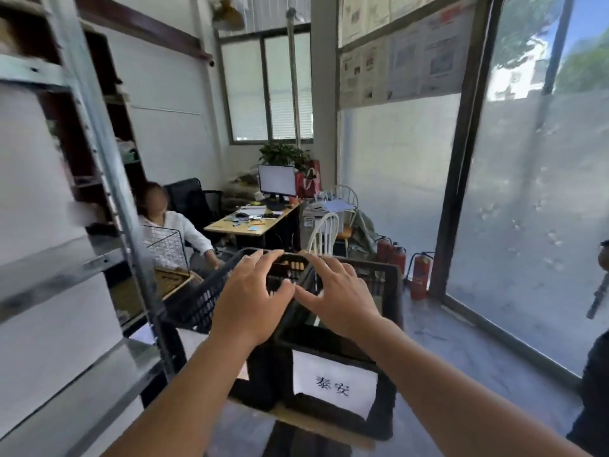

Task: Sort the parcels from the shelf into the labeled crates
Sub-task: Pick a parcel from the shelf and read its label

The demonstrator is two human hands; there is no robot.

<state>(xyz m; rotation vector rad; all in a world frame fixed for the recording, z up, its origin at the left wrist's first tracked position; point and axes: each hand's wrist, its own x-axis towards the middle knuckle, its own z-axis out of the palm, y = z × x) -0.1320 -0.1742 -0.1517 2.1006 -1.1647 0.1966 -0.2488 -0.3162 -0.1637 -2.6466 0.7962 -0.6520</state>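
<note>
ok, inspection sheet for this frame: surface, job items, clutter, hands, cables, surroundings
surface: grey floor; the crates seem to sit on a low board, only partly visible.
job's things: black crate with white paper label on its front, a second black crate to its left; metal shelf on the left, its contents blurred; no parcel clearly seen.
clutter: wire basket by the shelf.
grippers: left hand and right hand both over the crates, fingers spread, holding nothing.
cables: nothing seen.
surroundings: seated person, desk with monitor, white chair, red fire extinguishers, frosted glass door.
</note>
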